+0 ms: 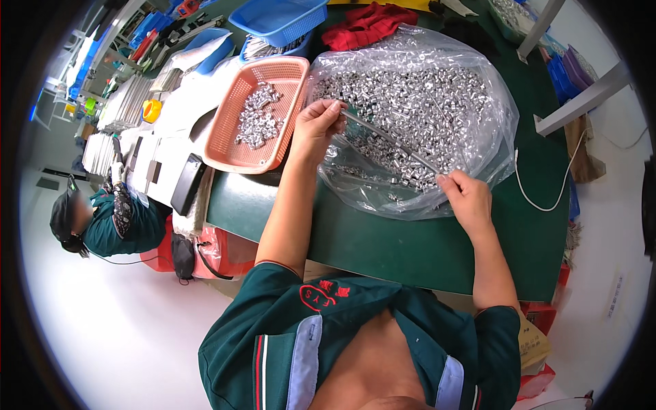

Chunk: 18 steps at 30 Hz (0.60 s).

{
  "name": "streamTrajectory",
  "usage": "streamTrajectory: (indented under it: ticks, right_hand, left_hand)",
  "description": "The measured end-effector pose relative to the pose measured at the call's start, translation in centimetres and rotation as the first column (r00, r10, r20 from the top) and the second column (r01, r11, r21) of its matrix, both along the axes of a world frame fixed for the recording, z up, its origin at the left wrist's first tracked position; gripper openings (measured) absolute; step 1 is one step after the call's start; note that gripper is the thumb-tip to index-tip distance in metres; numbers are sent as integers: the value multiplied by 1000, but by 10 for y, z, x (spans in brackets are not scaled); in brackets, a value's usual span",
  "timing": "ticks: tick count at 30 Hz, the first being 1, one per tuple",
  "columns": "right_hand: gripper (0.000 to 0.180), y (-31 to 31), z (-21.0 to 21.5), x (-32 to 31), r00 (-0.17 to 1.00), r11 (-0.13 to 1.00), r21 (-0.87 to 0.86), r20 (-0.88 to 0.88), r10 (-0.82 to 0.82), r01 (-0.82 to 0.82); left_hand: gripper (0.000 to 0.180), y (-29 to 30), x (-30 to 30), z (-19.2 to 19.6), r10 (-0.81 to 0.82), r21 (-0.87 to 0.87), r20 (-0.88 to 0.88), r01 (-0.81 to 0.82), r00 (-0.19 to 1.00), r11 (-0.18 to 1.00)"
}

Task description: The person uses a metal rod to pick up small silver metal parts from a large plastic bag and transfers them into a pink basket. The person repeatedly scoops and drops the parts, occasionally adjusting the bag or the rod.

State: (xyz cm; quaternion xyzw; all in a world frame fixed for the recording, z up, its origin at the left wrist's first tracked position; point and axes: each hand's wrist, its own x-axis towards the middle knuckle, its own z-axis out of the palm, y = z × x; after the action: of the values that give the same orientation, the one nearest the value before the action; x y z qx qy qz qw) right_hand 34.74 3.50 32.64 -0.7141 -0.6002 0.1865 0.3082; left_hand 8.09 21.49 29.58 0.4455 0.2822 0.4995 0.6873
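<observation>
A thin grey metal rod point(393, 141) slants between my hands, over a large clear plastic bag point(502, 116). My left hand point(318, 126) pinches its upper left end. Its lower right end is between the thumb and fingers of my right hand point(468, 199). Spread across the bag is a heap of small shiny metal sleeves point(437, 96). Beside my left forearm stands a pink plastic basket point(220, 130), with a smaller pile of metal pieces point(258, 116) in it. Whether any sleeve sits on the rod is too small to tell.
Blue baskets point(280, 19) and a red cloth point(365, 26) lie along the back of the green table point(383, 239). A black case point(188, 184) is left of the pink basket. A white cable point(540, 207) and metal post point(581, 102) are at right. A co-worker point(126, 222) sits at far left.
</observation>
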Motion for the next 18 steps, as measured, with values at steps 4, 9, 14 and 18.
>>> streamTrajectory:
  ticks: [4, 9, 14, 18]
  right_hand:
    - [36, 0, -1, -1, 991, 976, 219, 132, -15, -14]
    - [34, 0, -10, -3, 997, 993, 115, -73, -22, 30]
    - [33, 4, -18, 7, 962, 995, 50, -264, -70, 86]
    - [34, 4, -20, 7, 951, 994, 59, -301, -66, 87]
  left_hand:
    - [19, -6, 7, 18, 34, 66, -255, -18, 966, 998]
    - [28, -16, 33, 16, -173, 77, -225, 195, 959, 978]
    - [29, 8, 24, -1, 107, 228, -401, -14, 910, 974]
    - [25, 8, 38, -13, 482, 597, -760, 173, 436, 784]
